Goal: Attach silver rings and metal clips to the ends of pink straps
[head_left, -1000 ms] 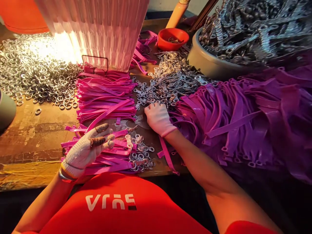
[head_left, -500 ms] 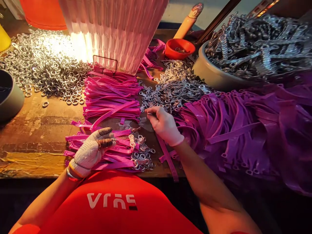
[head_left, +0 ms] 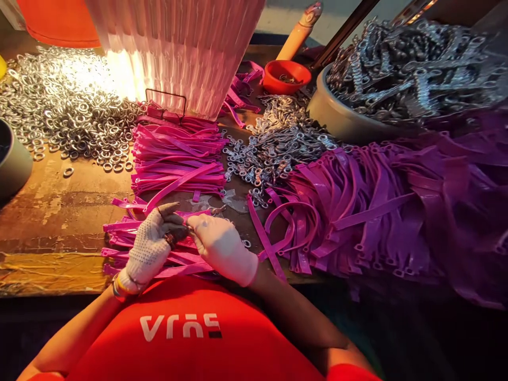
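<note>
Lamplight glares over a worn brown worktop, brightest on a broad spread of loose metal rings at the far left, between a grey container at the edge and an orange container behind. Beside the rings, a tilted, ribbed translucent sheet screens off part of the back, with a wire bracket at its foot. Just in front lies a neat stack of pink straps. Right of that stack are heaped small metal links, with a red bowl beyond them and a large basin piled above its rim with metal pieces. Purple straps crowd the right side. Nearest the person, a lower bundle of pink straps lies under both gloved hands. Left hand and right hand meet at the fingertips above it; whether either grips something is too small to tell. Across the bundle's right end, the right hand blocks the view, and one metal ring shows just beside it.
</note>
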`<state>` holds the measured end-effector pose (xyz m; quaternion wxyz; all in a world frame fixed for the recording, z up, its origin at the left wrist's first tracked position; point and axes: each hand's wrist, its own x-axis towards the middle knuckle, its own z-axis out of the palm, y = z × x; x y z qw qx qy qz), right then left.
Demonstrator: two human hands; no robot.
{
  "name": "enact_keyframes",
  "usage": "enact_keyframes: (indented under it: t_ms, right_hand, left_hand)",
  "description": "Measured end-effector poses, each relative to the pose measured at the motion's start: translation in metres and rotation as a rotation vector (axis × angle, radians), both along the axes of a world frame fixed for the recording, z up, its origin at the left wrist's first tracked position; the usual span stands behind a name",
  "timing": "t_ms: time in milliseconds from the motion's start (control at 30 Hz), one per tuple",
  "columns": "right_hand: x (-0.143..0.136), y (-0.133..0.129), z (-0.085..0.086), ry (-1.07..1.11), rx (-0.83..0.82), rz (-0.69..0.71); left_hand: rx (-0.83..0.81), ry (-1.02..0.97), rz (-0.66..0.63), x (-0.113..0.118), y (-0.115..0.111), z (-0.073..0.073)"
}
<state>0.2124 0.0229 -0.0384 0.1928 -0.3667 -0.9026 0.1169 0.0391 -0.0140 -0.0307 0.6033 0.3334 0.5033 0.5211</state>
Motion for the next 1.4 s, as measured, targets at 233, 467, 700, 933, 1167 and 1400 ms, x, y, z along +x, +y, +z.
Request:
enact_keyframes:
  t_ms: [233,467,700,933,1167,1400]
  right_hand:
    - [-0.003,-0.002,0.005,0.022,0.003,-0.045]
    - [0.009,0.002,0.002,0.195,-0.195,-0.288]
    - [0.021,0.008,0.009,0.646,-0.380,-0.442]
    - [0.030,0.008,0.008,0.696,-0.456,-0.402]
    - [0.029,0.009,0.004,0.673,-0.366,-0.309]
    - [0.012,0.004,0.008,0.193,0.052,-0.194]
  left_hand:
    - [-0.156,0.083,-0.171,0.004,0.005,0.004]
    - [0.004,0.222,-0.243,0.015,0.049,0.015]
    - [0.414,1.500,-0.393,0.036,0.171,0.001]
    - [0.622,1.434,-0.252,0.046,0.182,-0.008]
    - [0.123,0.449,-0.526,0.013,0.094,0.046]
    - [0.022,0.536,-0.407,-0.002,0.036,0.037]
